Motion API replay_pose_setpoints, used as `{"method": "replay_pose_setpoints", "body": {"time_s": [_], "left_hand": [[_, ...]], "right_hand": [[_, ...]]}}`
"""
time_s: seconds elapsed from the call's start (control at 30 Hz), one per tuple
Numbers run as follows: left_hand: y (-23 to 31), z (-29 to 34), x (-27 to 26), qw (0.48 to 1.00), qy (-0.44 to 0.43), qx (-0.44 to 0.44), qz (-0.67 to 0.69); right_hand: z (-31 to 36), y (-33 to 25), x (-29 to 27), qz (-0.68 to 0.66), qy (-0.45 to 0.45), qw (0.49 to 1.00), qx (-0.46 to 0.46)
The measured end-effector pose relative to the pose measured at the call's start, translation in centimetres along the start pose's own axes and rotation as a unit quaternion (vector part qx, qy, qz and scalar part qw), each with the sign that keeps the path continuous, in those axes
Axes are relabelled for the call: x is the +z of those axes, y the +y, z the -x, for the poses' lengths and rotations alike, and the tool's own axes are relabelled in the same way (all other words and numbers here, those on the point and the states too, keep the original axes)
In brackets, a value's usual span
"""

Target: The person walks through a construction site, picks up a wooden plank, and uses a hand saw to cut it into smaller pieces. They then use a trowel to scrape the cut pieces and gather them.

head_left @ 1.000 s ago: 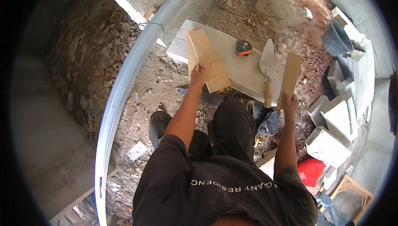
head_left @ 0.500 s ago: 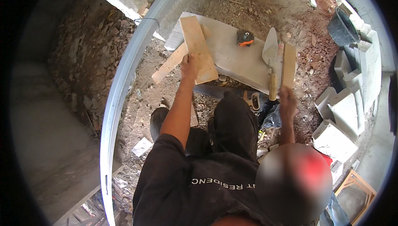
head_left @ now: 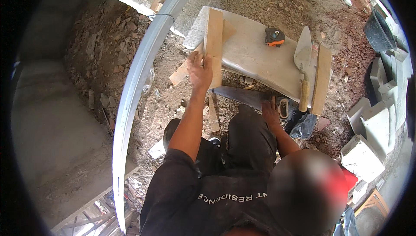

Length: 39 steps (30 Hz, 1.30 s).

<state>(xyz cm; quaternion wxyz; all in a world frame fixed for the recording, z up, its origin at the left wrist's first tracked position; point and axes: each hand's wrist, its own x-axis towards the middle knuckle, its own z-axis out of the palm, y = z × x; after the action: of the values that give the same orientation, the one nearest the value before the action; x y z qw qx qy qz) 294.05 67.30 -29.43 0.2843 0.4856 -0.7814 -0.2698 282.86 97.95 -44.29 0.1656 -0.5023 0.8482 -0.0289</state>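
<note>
My left hand grips the lower left side of a wooden board, which leans over the left end of a pale slab. Partly beneath that board, another wooden strip sticks out to the left. My right hand, its fingers stretched out, reaches down at the handsaw where blade meets handle, just left of the handle's opening. On the slab lie a black and orange tape measure, a pointed trowel with a wooden handle, and a second wooden board at the right end.
A curved pale metal rail runs along my left side, beside a rubble-strewn drop. White blocks and a dark bucket stand at right. A black plastic bag lies near the saw handle. Loose debris covers the ground.
My right hand has left the right-hand board and moved left to the saw. The board in my left hand has turned more upright in the picture. The whole view has shifted slightly.
</note>
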Motion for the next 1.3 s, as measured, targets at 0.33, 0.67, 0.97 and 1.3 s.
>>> {"method": "replay_pose_setpoints", "body": {"time_s": [0.33, 0.67, 0.97, 1.3], "left_hand": [[-6.3, -2.2, -2.5, 0.946, -0.155, -0.193, 0.209], [-3.9, 4.9, -2.3, 0.994, -0.034, -0.080, 0.072], [7.7, -1.1, -2.0, 0.925, -0.057, -0.019, 0.375], [7.0, -2.6, -3.2, 0.978, -0.100, 0.048, 0.176]], "right_hand": [[1.1, 1.6, 1.1, 0.015, 0.064, 0.998, -0.012], [1.1, 1.1, -1.1, -0.237, 0.089, 0.966, 0.059], [2.1, -0.3, -22.3, -0.362, 0.318, 0.873, 0.081], [3.1, -1.2, -17.1, -0.203, 0.411, 0.880, 0.125]]}}
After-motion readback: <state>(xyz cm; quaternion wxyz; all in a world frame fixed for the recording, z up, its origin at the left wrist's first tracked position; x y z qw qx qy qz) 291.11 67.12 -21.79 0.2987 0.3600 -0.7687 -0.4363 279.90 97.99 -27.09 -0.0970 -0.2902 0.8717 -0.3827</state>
